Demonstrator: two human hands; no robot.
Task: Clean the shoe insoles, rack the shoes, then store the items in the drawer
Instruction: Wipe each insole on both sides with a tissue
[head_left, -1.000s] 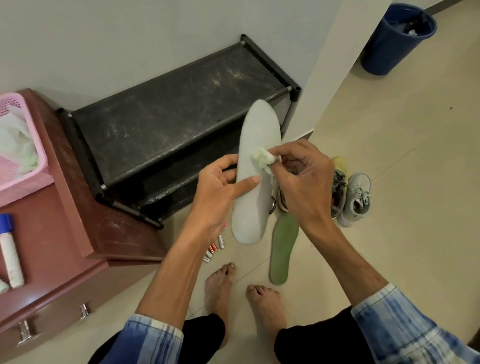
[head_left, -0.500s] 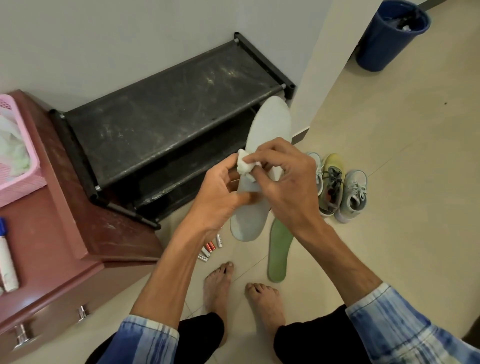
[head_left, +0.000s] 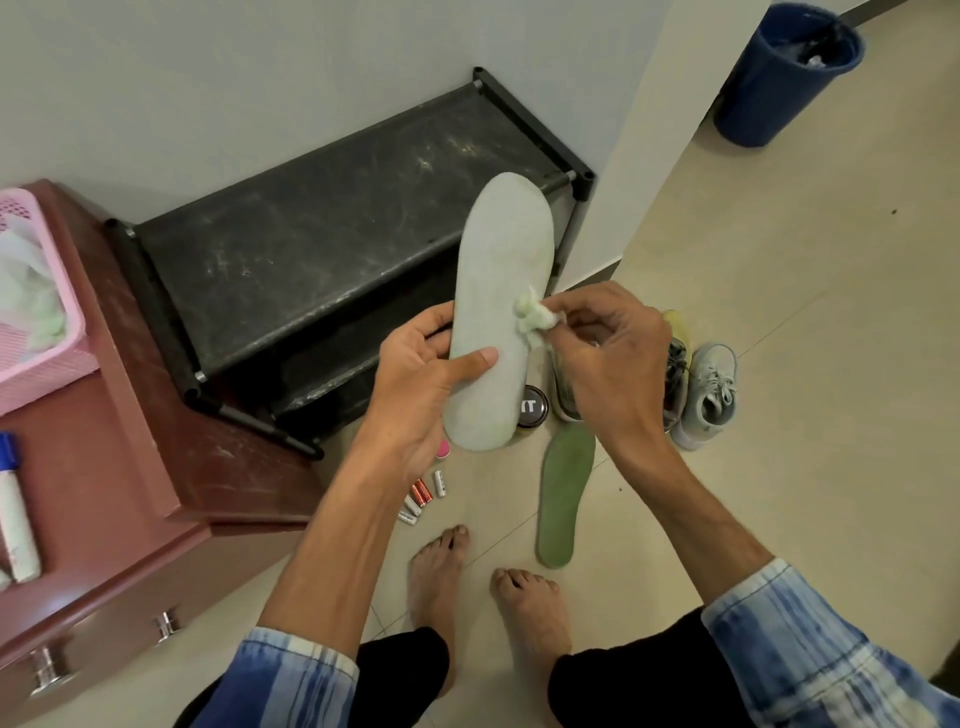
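Observation:
My left hand (head_left: 421, 379) grips a pale grey-green insole (head_left: 501, 291) near its lower end, thumb across its face, holding it upright over the floor. My right hand (head_left: 613, 364) pinches a small white wad of tissue (head_left: 535, 314) against the insole's right edge. A second, green insole (head_left: 563, 499) lies on the tiles below. Behind my right hand several sneakers (head_left: 709, 400) stand on the floor. The black shoe rack (head_left: 322, 244) sits against the wall. The reddish-brown drawer cabinet (head_left: 130, 467) is at the left, its drawer knobs (head_left: 47, 670) showing.
Several batteries (head_left: 421, 499) and a round dark tin (head_left: 532, 408) lie on the floor near the rack. A pink basket (head_left: 36, 364) and a white bottle with a blue cap (head_left: 15, 514) sit on the cabinet. A blue bin (head_left: 779, 78) stands at the far right.
My right hand with the tissue went from the insole's right edge to its left side, over my left hand, and is now back at the right edge. The left hand's grip is unchanged.

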